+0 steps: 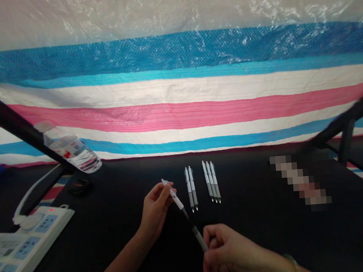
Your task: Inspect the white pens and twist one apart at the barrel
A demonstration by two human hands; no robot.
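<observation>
A white-and-grey click pen is held in two parts between my hands. My left hand (156, 209) pinches the white upper barrel (178, 202) near its clip end. My right hand (223, 252) closes its fingers on the grey grip section (200, 239). A dark slim length, which looks like the refill (187, 216), shows between the two parts. Beyond my hands lie more white-and-grey pens in two side-by-side groups: a pair of pens (191, 189) and, just right of it, three pens (211, 182), all with tips toward me.
A white power strip (29, 244) with a plugged-in cable lies at the left on the black table (115, 250). Behind it are a small dark object (78, 186) and a tilted water bottle (81, 154). A pixelated item (300, 181) is at right. Striped sheeting (180, 115) hangs behind.
</observation>
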